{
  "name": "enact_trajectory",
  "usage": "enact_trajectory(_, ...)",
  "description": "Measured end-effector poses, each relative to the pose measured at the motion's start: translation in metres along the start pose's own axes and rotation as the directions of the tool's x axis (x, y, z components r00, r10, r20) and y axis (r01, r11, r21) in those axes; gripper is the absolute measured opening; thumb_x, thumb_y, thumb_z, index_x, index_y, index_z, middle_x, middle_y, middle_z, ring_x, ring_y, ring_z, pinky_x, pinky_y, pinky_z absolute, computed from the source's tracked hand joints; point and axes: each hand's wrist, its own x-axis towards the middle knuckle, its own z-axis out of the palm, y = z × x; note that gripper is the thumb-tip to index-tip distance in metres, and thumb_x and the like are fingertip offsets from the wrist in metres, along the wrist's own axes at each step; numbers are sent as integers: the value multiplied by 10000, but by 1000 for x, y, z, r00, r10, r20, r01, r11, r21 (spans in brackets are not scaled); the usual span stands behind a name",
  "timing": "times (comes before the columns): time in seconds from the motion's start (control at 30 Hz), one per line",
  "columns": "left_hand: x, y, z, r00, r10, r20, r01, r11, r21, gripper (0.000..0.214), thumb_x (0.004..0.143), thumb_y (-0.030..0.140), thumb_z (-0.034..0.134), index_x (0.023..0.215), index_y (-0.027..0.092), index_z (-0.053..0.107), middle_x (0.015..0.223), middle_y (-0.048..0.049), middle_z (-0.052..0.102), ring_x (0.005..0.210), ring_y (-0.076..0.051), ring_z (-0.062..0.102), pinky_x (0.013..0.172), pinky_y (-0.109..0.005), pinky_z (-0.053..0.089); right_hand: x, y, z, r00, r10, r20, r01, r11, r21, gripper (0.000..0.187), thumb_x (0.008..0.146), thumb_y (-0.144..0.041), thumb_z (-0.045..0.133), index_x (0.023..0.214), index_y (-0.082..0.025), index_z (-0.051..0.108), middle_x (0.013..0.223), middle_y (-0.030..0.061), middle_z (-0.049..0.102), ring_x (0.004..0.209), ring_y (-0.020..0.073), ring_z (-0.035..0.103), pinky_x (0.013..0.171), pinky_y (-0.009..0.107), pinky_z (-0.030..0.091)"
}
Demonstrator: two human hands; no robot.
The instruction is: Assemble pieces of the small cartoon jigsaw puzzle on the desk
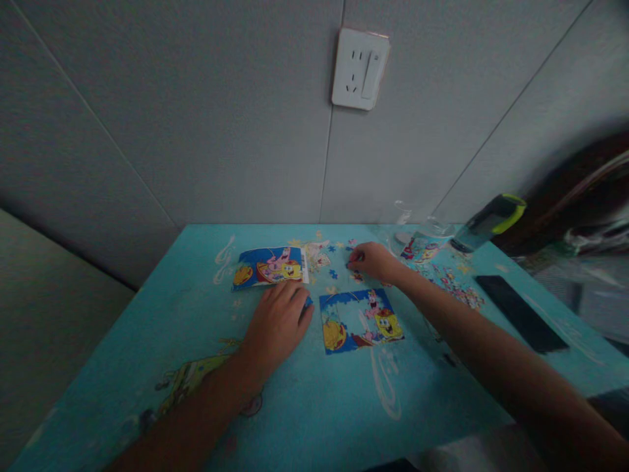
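A small cartoon jigsaw puzzle [361, 320], partly assembled with a white gap in its middle, lies on the turquoise table [314, 406]. My left hand [278, 322] rests palm down just left of it, fingers curled over a blue piece at the puzzle's edge. My right hand [374, 261] reaches past the puzzle to loose pieces [339, 257] at the back, fingertips pinched on a small piece. A printed reference picture [269, 266] lies behind my left hand.
A black phone [521, 313] lies flat at the right. A clear glass [422, 239] and a tipped bottle with a yellow-green cap [489, 221] stand at the back right, with more loose pieces [457, 285] nearby. The wall carries a socket [360, 68].
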Motion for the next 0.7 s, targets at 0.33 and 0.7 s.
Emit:
enact_trajectory(0.33, -2, 1, 2, 999, 37, 0, -37, 999, -6, 147, 973, 223, 590, 1089, 164, 659, 1142, -108, 648, 1109, -300, 596, 938, -506, 520, -37, 5, -23, 989, -108, 102, 79, 964, 253, 192, 914, -317, 660, 964, -172, 774, 859, 44, 763, 761, 168, 675, 699, 273, 506)
enact_trajectory(0.7, -2, 35, -3, 959, 276, -58, -280, 957, -71, 230, 1001, 245, 553, 1172, 144, 668, 1202, -126, 665, 1133, -304, 597, 954, -506, 497, -101, -7, -17, 886, -407, 221, 312, 877, 365, 196, 992, -249, 610, 1078, -247, 786, 1004, 32, 765, 912, 166, 694, 846, 299, 519)
